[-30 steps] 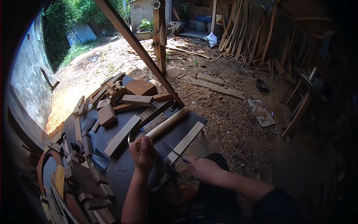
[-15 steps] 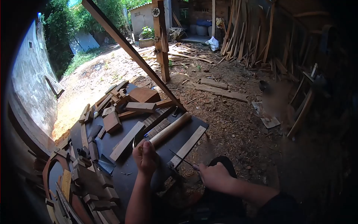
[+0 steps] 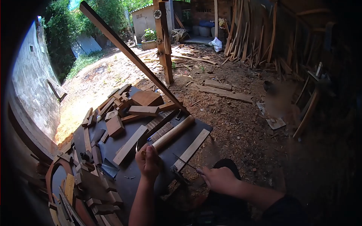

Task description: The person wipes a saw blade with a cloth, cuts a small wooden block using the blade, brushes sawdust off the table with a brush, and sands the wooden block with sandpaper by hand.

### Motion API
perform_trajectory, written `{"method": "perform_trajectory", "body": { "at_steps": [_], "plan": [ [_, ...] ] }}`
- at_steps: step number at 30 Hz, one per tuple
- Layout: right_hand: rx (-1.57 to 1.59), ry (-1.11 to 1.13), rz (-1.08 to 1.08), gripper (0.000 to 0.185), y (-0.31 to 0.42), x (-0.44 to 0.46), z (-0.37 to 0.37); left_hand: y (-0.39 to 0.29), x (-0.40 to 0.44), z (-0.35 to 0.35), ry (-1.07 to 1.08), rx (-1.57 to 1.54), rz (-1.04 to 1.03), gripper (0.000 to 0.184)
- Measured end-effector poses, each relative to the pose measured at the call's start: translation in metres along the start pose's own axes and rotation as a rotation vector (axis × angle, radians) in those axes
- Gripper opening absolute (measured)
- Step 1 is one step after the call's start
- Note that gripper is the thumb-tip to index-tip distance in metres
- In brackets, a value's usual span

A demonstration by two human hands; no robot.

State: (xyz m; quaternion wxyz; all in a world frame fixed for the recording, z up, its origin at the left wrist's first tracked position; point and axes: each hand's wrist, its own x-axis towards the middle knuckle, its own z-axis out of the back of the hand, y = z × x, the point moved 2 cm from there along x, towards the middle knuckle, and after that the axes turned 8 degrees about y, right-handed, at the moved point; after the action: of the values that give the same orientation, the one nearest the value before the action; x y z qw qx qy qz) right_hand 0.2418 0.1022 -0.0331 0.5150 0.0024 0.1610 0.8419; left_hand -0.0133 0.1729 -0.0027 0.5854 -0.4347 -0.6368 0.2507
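Note:
My left hand [image 3: 149, 162] is closed in a fist over the near part of the table. A slim curved piece [image 3: 137, 144] rises from its fingers; its kind is not clear. Beside that fist lies a thick round wooden rod [image 3: 174, 133]. My right hand [image 3: 220, 180] grips the dark handle of a thin pointed metal tool [image 3: 184, 162], perhaps a file. Its shaft points up and left, crossing in view the near end of a pale board [image 3: 193, 149] along the table's right edge. Whether the shaft touches the board I cannot tell.
Wood blocks [image 3: 115, 126] and offcuts crowd the dark table [image 3: 130, 167]. A curved wooden frame [image 3: 52, 171] stands at lower left. One long slanted beam [image 3: 132, 54] rises beyond the table, near a post [image 3: 163, 49]. Planks [image 3: 222, 92] lie on the chip-covered ground.
The whole scene sits slightly farther right and lower as the head view shifts. Both hands keep the same grips, with little visible movement against the table.

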Motion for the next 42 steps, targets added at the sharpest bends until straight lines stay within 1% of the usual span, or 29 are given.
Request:
{"method": "perform_trajectory", "body": {
  "at_steps": [2,5,7,8,10,14,17,20,23,26,29,32,35,37,40,42],
  "plan": [
    [-0.002,0.013,-0.012,0.048,0.000,0.000,-0.001,0.001,0.000,0.001,0.003,0.000,0.002,0.040],
    [-0.004,0.007,-0.003,0.047,-0.001,-0.001,-0.001,0.002,-0.001,0.002,0.002,0.000,0.019,0.041],
    [0.037,-0.020,0.002,0.030,0.004,-0.004,0.009,0.003,-0.001,0.003,-0.005,0.022,0.023,0.041],
    [0.058,-0.034,0.004,0.025,0.005,-0.005,0.013,0.004,-0.001,0.003,-0.002,0.030,0.018,0.041],
    [0.049,-0.064,0.017,0.024,0.004,-0.006,0.013,0.006,-0.002,0.004,0.002,0.044,0.007,0.041],
    [0.030,-0.120,0.026,0.022,0.002,-0.007,0.007,0.011,-0.001,0.007,-0.035,0.052,-0.003,0.047],
    [0.050,-0.146,0.033,0.021,0.003,-0.009,0.008,0.011,-0.001,0.007,-0.043,0.087,-0.009,0.048],
    [0.052,-0.116,0.063,0.036,-0.001,-0.009,0.006,0.013,-0.002,0.010,-0.044,0.120,-0.008,0.049],
    [0.143,-0.158,0.110,0.033,-0.003,-0.009,0.000,0.016,-0.002,0.011,-0.040,0.130,0.005,0.050],
    [0.238,-0.129,0.114,0.034,0.000,-0.008,-0.001,0.016,-0.003,0.011,-0.036,0.127,0.022,0.050],
    [0.258,-0.023,0.052,0.041,0.002,-0.006,-0.005,0.018,-0.003,0.013,-0.037,0.152,0.017,0.050],
    [0.276,0.034,0.035,0.048,0.002,-0.004,-0.009,0.018,-0.004,0.013,-0.043,0.151,0.017,0.049],
    [0.305,-0.077,0.060,0.030,0.001,-0.004,-0.019,0.019,-0.002,0.013,-0.035,0.170,-0.010,0.046],
    [0.295,-0.054,0.028,0.030,0.001,-0.002,-0.020,0.023,-0.003,0.015,-0.009,0.184,-0.037,0.041],
    [0.269,-0.045,0.002,0.029,0.001,-0.001,-0.023,0.021,-0.003,0.015,-0.042,0.208,-0.007,0.049],
    [0.250,-0.049,0.001,0.029,0.002,-0.002,-0.023,0.021,-0.003,0.015,-0.042,0.220,-0.009,0.049]
  ]
}}
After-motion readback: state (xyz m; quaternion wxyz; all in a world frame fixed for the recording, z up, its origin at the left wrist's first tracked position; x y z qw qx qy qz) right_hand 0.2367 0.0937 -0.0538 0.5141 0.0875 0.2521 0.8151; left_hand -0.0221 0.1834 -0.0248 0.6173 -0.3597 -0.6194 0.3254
